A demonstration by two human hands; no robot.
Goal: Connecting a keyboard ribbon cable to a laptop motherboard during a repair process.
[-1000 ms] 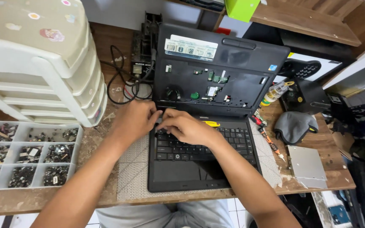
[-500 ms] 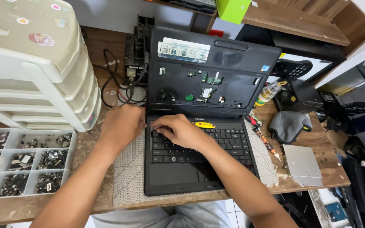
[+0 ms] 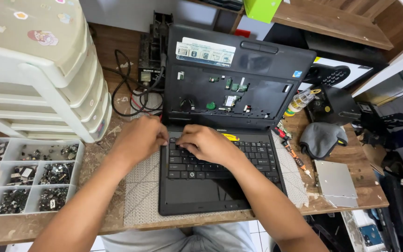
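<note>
Resting on the upper left of a black laptop (image 3: 220,186), both hands are lying close together: the left hand (image 3: 138,137) is touching the keyboard's top left corner, the right hand (image 3: 208,143) is pressing fingers onto the keys, neither clamped on anything. The laptop is sitting on a grey mat (image 3: 141,196) mid-bench (image 3: 47,228), beside a compartmented parts tray (image 3: 24,175).
</note>
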